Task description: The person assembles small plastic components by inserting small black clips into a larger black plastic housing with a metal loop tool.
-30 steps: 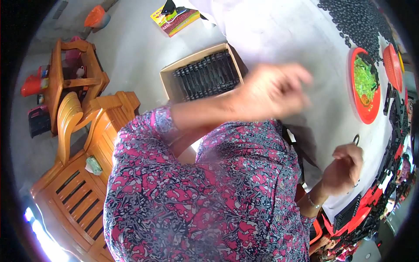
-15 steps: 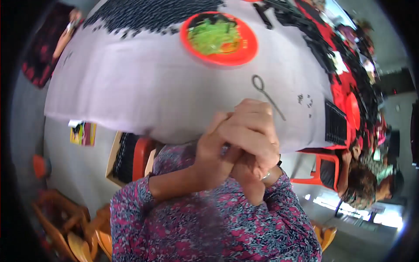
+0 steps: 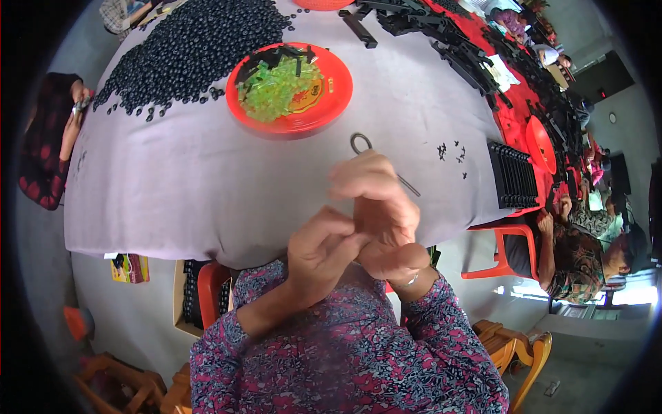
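In front of my chest, at the near edge of the cloth-covered table, my two hands meet. My left hand (image 3: 323, 250) is closed, its fingertips pressed together against the palm side of my right hand (image 3: 386, 210). Whether a small thing sits in that pinch is hidden. My right hand is cupped, fingers bent and thumb held away, and nothing shows in it. Just beyond it lies a thin metal rod with a looped end (image 3: 408, 185), partly covered by my fingers. A red plate (image 3: 331, 103) holding small green translucent pieces (image 3: 272, 93) and black strips lies farther off.
A large heap of small black round parts (image 3: 186, 52) covers the far left. Black bar-shaped parts (image 3: 462, 58) lie at the far right. A rack of black pieces (image 3: 514, 176) stands near a red chair (image 3: 507, 255). Other people sit at both sides.
My hands were clasped over each other; now they have come partly apart, with the right cupped and the left fingertips at its palm. The view has shifted, showing more of the far table.
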Available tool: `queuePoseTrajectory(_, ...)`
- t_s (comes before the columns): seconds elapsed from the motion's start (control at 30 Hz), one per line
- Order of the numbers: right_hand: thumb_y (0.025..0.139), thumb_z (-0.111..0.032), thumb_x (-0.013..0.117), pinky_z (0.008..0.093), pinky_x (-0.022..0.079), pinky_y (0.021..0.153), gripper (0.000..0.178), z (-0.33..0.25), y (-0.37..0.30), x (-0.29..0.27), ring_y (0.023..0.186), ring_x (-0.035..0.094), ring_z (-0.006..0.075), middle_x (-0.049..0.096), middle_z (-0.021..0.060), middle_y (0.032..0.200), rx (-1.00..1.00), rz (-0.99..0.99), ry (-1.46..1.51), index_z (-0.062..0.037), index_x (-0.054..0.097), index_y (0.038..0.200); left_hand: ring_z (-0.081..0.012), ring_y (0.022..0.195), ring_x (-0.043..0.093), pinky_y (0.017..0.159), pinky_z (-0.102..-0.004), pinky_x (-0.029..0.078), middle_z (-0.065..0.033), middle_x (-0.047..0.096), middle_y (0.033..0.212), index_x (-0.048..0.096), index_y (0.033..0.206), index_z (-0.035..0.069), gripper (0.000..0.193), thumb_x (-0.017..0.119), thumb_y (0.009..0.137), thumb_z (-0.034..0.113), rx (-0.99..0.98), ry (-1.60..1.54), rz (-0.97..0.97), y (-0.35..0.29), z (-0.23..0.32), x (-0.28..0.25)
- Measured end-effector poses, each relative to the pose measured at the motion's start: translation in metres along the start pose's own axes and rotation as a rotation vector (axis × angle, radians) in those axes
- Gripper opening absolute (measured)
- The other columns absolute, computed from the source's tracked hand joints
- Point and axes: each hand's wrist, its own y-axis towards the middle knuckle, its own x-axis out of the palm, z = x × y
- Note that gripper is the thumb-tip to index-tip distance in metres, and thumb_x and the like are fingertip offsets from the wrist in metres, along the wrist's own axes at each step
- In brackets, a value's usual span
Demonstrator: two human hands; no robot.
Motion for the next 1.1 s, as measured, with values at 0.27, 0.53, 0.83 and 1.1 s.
queuePoseTrajectory(0.27, 0.088, -0.07, 0.046, 0.0342, 0.044, 0.086, 0.083, 0.026, 0.002, -0.035, 0.093, 0.054, 0.0206, 0.059, 0.013, 0.101, 0.281, -0.034, -0.044, 0.0079, 0.056, 0.113, -0.0161, 0.074, 0.057, 0.066, -0.0276, 0.046, -0.0058, 0.059, 0.087, 0.06, 0.095, 0.001, 0.014, 0.068, 0.084, 0.001, -0.027, 0.261, 0.125, 0.025, -0.011, -0.011)
queuePoseTrajectory(0.53, 0.075, -0.04, 0.078, 0.0354, 0.048, 0.084, 0.076, 0.105, 0.04, -0.159, 0.093, 0.058, 0.0215, 0.061, 0.0123, 0.102, 0.453, 0.012, -0.677, 0.0017, 0.046, 0.129, -0.0166, 0.07, 0.056, 0.065, -0.0273, 0.045, -0.0083, 0.056, 0.079, 0.061, 0.09, 0.0, 0.01, 0.067, 0.082, 0.001, -0.085, 0.553, 0.012, 0.071, -0.057, -0.054)
queuePoseTrajectory(0.83, 0.067, -0.037, 0.084, 0.0477, 0.05, 0.088, 0.085, 0.2, 0.119, -0.389, 0.105, 0.057, 0.0375, 0.059, 0.0183, 0.113, 0.58, -0.051, -1.717, -0.003, 0.042, 0.132, -0.0214, 0.064, 0.052, 0.056, -0.0323, 0.041, -0.0086, 0.055, 0.075, 0.061, 0.086, 0.002, 0.011, 0.068, 0.079, -0.002, -0.144, 0.723, -0.006, 0.073, -0.08, -0.069)
queuePoseTrajectory(1.1, 0.055, -0.041, 0.087, 0.0553, 0.044, 0.097, 0.111, 0.234, 0.238, -0.475, 0.128, 0.043, 0.0331, 0.047, 0.01, 0.132, 0.592, -0.626, -2.166, -0.0209, 0.03, 0.148, -0.0272, 0.066, 0.058, 0.059, -0.0347, 0.047, -0.0126, 0.058, 0.078, 0.062, 0.088, 0.001, 0.02, 0.07, 0.072, -0.006, -0.144, 0.772, -0.1, 0.071, -0.078, -0.075)
